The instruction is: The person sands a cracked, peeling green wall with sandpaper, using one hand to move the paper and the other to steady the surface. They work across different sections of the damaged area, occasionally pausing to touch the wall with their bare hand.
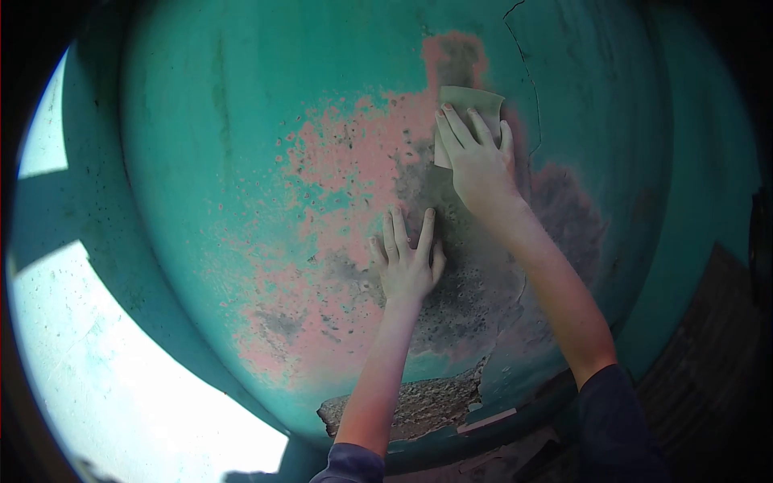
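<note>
A curved green painted surface (pixel 241 105) fills most of the view, worn to pink and dark grey patches in its middle. My right hand (pixel 479 157) presses a greyish sheet of sandpaper (pixel 475 96) flat against the upper part of the grey patch, its fingers spread over the sheet. Lower and to the left, my left hand (pixel 409 258) rests on the worn area with its fingers apart and nothing in it. The palms of both hands face the surface and are hidden.
A thin dark crack (pixel 529 72) runs down the upper right of the surface. Near the bottom, the coating is broken away around a rough patch (pixel 435 402), with a pale strip (pixel 487 420) beside it. Bright white light (pixel 121 362) shows at the left.
</note>
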Motion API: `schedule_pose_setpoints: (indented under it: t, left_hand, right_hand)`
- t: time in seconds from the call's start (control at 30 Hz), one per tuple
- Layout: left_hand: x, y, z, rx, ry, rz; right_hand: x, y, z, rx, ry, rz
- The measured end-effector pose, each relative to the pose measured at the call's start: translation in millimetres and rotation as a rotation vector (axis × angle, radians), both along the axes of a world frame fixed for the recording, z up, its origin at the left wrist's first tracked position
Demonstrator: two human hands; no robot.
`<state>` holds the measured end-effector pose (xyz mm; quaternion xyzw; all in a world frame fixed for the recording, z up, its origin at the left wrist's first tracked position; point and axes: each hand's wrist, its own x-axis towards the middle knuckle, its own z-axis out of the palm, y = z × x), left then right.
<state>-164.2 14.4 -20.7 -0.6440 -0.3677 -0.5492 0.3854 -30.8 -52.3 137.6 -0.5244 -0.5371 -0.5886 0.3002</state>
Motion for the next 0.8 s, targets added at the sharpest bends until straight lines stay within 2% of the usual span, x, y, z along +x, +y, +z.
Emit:
schedule_pose_setpoints:
  t: [0.13, 0.33, 0.53, 0.63, 0.73, 0.8]
  left_hand:
    - [0, 1, -1, -0.013, 0.01, 0.018]
    - [-1, -1, -3, -0.032, 0.011, -0.005]
    - [0, 0, 0, -0.031, 0.008, 0.001]
    - [1, 1, -1, -0.014, 0.005, 0.007]
    - [-2, 2, -2, -0.03, 0.009, 0.0]
    - [-2, 1, -3, -0.061, 0.018, -0.01]
  right_hand:
    - [-4, 0, 17, 0.01, 0.015, -0.009]
    - [-6, -11, -45, -0.073, -0.019, 0.008]
    - [-5, -3, 28, -0.006, 0.014, -0.039]
    - [-6, -1, 3, -0.003, -0.009, -0.022]
    - [-8, -7, -46, -0.073, -0.066, 0.025]
    - [-5, -10, -55, -0.095, -0.096, 0.034]
